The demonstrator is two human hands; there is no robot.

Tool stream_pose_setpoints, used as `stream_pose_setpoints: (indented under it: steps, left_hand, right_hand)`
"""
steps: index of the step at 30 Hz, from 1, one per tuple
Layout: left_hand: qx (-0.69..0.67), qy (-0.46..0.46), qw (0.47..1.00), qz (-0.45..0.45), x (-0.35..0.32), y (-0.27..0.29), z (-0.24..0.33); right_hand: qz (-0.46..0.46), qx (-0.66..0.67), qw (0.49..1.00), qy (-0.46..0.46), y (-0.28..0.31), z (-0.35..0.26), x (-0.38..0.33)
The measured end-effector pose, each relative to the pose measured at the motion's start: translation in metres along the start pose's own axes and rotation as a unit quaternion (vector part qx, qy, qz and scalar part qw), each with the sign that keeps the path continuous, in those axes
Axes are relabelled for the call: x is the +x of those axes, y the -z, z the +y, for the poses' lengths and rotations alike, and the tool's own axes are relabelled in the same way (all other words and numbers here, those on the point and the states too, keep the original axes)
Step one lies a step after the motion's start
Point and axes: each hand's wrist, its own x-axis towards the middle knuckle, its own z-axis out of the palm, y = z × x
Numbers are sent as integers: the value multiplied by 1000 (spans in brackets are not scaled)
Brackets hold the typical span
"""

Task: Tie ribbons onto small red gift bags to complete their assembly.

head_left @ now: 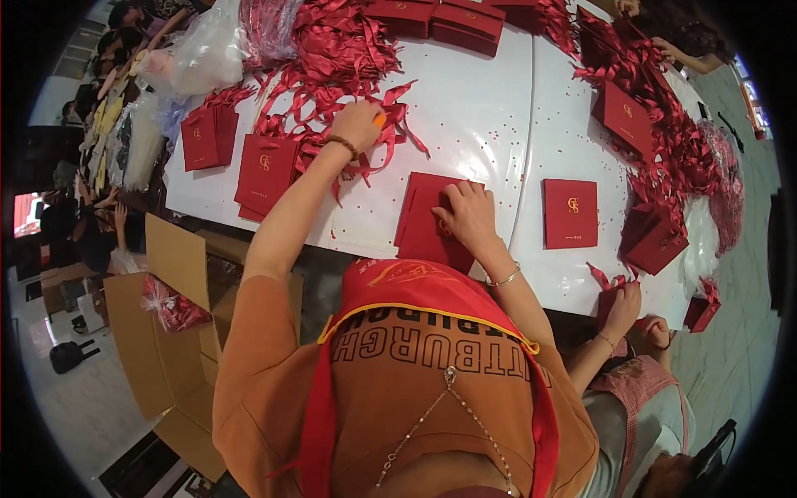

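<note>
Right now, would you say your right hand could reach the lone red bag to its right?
Probably yes: just speckled white tabletop seems to separate the right hand from that red bag.

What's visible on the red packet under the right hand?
The red packet looks like smooth, stiff paper or card, with a gold emblem partly covered by fingers. It lies flat on the white table, near the edge closest to the wearer. The right hand rests on it; the apron hides its near end.
</note>
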Motion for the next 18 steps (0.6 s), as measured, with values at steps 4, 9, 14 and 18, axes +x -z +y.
stream_pose_setpoints:
  steps: [4,9,14,18]
  left_hand:
    - [-65,149,980,114,44,-37,-16]
    - [23,98,994,48,71,-55,-18]
    - [-85,114,986,90,95,-44,-38]
    - [-447,-1,887,116,101,37,-12]
  right_hand:
    - [-38,17,999,24,2,-12,4]
    - [-113,98,988,-41,1,-9,5]
    - [-147,139,977,-70,5,-6,9]
    - [-198,177,955,-134,4,0,8]
